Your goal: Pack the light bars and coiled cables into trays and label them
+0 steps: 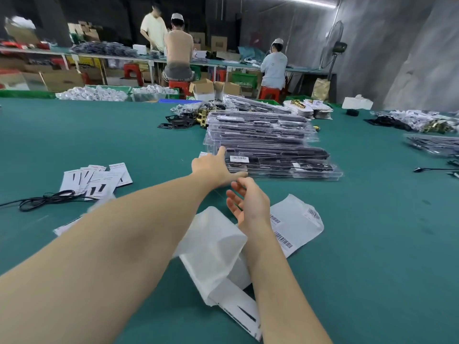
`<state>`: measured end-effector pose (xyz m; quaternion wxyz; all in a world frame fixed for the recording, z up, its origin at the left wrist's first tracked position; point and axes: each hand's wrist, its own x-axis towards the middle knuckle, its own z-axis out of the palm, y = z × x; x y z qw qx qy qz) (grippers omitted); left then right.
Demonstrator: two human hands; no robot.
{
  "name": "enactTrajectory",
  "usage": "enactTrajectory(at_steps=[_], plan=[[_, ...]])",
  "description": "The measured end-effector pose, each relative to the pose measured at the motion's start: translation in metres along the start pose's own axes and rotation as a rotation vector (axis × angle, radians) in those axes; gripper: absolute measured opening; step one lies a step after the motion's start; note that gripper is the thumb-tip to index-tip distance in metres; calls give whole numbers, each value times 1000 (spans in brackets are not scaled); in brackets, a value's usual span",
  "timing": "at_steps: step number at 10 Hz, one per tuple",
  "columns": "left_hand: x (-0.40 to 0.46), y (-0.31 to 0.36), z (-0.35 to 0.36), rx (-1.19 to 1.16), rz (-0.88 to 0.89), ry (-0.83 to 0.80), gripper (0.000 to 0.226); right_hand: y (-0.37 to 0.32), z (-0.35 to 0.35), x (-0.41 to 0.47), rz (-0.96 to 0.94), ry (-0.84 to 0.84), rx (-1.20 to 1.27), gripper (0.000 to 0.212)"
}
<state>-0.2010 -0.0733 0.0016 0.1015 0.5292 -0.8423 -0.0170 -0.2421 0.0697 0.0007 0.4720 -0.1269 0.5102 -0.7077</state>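
A stack of clear plastic trays (260,135) filled with dark light bars lies on the green table. The nearest tray (285,165) carries a white barcode label (239,158) at its left end. My left hand (213,167) reaches out with straight fingers and touches the left end of that tray. My right hand (248,202) hovers just in front of the tray, fingers relaxed, holding nothing. Under my right wrist lies a white sheet of barcode labels (298,224).
White backing paper (216,249) lies crumpled under my arms. Printed cards (96,180) and a black coiled cable (47,197) lie at left. More bagged parts and trays (432,142) sit at right. People work at benches behind the table.
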Motion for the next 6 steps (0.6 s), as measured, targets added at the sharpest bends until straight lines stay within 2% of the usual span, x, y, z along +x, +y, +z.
enactTrajectory(at_steps=[1,3,4,5,6], plan=[[-1,-1,0,44,0,-25,98,1,0,0,-13,6,6,9],[-8,-6,-12,82,4,38,94,2,-3,-2,-20,2,3,8],[-21,-3,-22,-86,-17,217,77,4,-2,-5,-49,11,-13,8],[-50,-5,-31,-412,8,393,41,5,1,-6,-81,8,-19,7],[-89,-10,-27,-738,-38,429,26,7,2,-5,-135,45,-62,6]])
